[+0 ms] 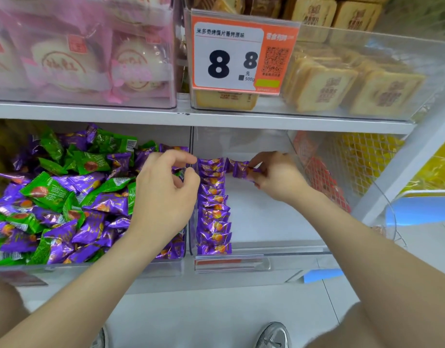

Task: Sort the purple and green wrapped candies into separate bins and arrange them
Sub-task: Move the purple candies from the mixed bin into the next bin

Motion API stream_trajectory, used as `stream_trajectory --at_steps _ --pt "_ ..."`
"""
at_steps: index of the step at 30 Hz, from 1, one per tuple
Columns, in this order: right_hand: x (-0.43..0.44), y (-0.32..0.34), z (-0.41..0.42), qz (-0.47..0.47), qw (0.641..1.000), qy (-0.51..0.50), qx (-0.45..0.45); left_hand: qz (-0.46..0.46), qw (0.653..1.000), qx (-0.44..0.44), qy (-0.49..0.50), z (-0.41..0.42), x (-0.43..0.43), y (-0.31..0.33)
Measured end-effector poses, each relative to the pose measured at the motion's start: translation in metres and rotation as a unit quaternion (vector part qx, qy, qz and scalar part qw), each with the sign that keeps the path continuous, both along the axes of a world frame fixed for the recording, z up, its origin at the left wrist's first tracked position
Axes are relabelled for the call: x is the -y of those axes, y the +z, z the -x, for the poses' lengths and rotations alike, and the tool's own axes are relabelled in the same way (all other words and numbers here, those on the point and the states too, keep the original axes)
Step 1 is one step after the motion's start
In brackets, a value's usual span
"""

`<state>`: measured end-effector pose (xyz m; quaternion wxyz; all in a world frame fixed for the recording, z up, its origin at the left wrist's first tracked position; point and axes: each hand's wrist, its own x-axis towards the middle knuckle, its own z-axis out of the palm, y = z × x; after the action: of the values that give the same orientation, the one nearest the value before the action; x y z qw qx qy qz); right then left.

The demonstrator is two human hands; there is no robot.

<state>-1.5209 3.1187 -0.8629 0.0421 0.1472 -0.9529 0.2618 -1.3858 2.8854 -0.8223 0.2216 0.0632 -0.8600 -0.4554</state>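
Head camera looks down at a white metal store shelf (241, 119) above a pale floor (216, 317). On the upper level stand a clear bin of pink-wrapped pastries (78, 64) and a clear bin of square toast biscuits (342, 79), which carries an orange price tag (241, 54). On the lower level two clear plastic bins sit side by side, their walls just beside each other. The left clear bin (90, 266) is heaped with loose purple and green wrapped candies (65, 197). The right clear bin (279, 249) holds a neat row of purple wrapped candies (213, 209) standing along its left wall from front to back. The white bottom to the right of the row is open room. The right hand (276, 177) reaches to the back of this bin, thumb and forefinger pinching a single purple wrapped candy (241, 168) near the row's far end. The left hand (166, 189) hovers over the shared wall between the bins, fingers loosely curled. Whether it holds anything cannot be told.
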Motion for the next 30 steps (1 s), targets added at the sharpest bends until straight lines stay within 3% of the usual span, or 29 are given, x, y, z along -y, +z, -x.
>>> stream_trajectory --at_steps 7,26,30 --pt "0.022 -0.018 0.015 -0.089 0.995 -0.035 0.027 -0.002 1.000 0.008 0.001 0.000 0.000 -0.002" --pt "0.028 -0.004 0.008 -0.038 0.995 -0.089 0.021 0.006 1.000 0.006 -0.011 -0.006 0.014 0.009" --pt "0.041 0.026 -0.022 0.001 0.997 -0.072 -0.038 0.095 0.995 0.027 -0.017 -0.011 0.046 0.017"
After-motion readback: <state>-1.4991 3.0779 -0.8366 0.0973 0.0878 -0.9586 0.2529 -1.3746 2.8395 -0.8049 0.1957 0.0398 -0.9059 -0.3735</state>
